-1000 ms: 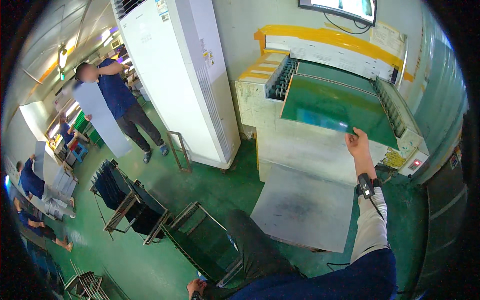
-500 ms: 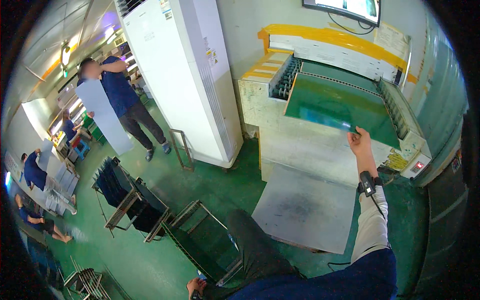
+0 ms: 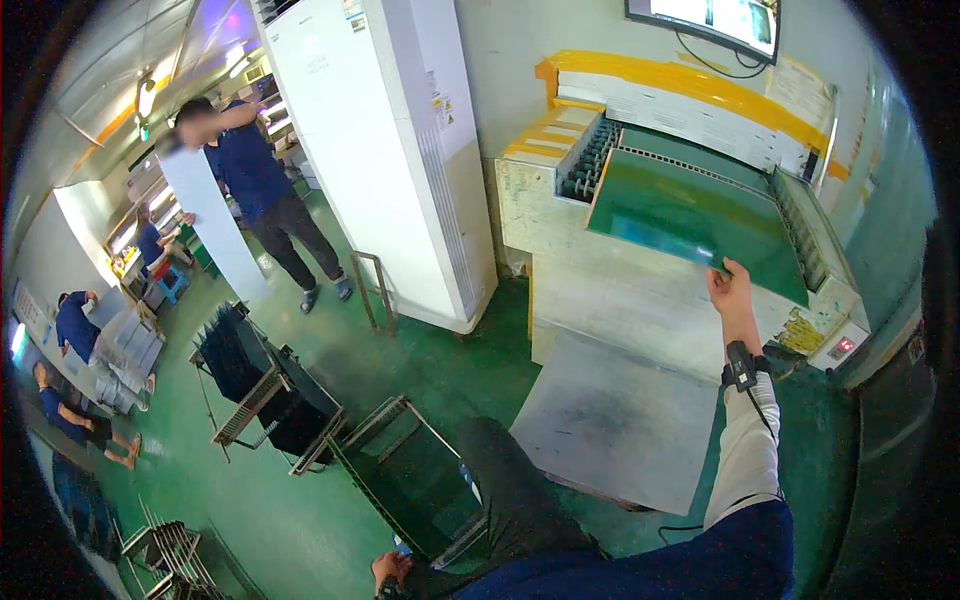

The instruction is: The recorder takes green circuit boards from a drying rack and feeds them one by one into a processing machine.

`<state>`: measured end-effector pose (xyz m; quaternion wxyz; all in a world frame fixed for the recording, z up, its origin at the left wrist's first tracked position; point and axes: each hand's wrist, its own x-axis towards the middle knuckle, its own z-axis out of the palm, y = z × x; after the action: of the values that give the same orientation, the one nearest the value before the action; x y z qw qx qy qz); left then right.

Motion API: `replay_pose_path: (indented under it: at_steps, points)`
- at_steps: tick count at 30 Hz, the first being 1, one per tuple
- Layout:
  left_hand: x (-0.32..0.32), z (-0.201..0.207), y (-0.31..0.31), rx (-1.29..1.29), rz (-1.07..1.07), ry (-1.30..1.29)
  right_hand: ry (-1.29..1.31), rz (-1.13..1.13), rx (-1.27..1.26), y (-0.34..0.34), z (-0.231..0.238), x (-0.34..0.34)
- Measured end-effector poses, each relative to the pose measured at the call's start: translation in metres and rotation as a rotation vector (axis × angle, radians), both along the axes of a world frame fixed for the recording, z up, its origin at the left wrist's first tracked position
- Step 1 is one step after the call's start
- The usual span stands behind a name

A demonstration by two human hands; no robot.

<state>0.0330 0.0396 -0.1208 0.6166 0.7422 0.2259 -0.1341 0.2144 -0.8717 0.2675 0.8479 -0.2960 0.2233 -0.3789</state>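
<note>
A green, glossy flat panel (image 3: 695, 215) lies on the roller bed of a pale machine (image 3: 610, 285), its near edge sticking out over the front. My right hand (image 3: 730, 290) pinches that near edge with thumb and fingers. Behind it a second green panel (image 3: 690, 155) lies deeper on the rollers. At the lower edge my left hand (image 3: 391, 570) is curled at the near corner of a metal rack (image 3: 375, 495), beside a blue-and-white wrapped bit; its fingers are partly hidden. Dark green panels stand in this rack, close to my knee.
A grey board (image 3: 620, 425) lies low before the machine. Another rack (image 3: 275, 390) holds dark panels, and metal frames (image 3: 170, 560) stand lower left. A tall white cabinet unit (image 3: 385, 150) stands mid-room. Nearby a person (image 3: 260, 190) holds a pale sheet (image 3: 215, 220); other people work farther left.
The whole view has shifted slightly, so things sit a little farther right. My right hand stays on the panel's edge, and my left stays by the rack. The other person's pale sheet has turned more edge-on.
</note>
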Motion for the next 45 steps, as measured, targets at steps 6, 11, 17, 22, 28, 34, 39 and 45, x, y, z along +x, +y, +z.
replay_pose_path:
  at_steps: [6,11,17,22,28,34,39,45]
  points:
    - [0.002,0.034,-0.028,-0.281,0.423,0.242,-0.041,0.019,-0.019,-0.015,-0.01,0.003]
    - [-0.031,0.045,-0.001,0.07,0.071,-0.113,-0.083,0.138,-0.096,-0.02,-0.052,0.034]
    - [-0.003,0.05,-0.03,-0.167,0.408,0.057,0.008,0.156,-0.19,-0.119,-0.072,0.024]
    - [-0.023,0.036,-0.018,-0.413,0.461,0.153,0.018,0.317,-0.236,-0.118,-0.074,0.054]
    - [-0.002,0.06,-0.044,-0.262,0.574,0.277,-0.012,0.274,-0.091,-0.059,-0.084,0.059]
    - [0.0,0.068,-0.049,-0.275,0.545,0.232,0.091,0.578,-0.077,0.058,-0.132,0.073]
    - [-0.007,0.058,-0.04,-0.394,0.562,0.16,0.196,0.804,0.105,0.221,-0.175,0.094]
    - [-0.024,0.052,-0.029,-0.36,0.598,0.166,0.453,1.054,-0.408,0.421,-0.166,0.075]
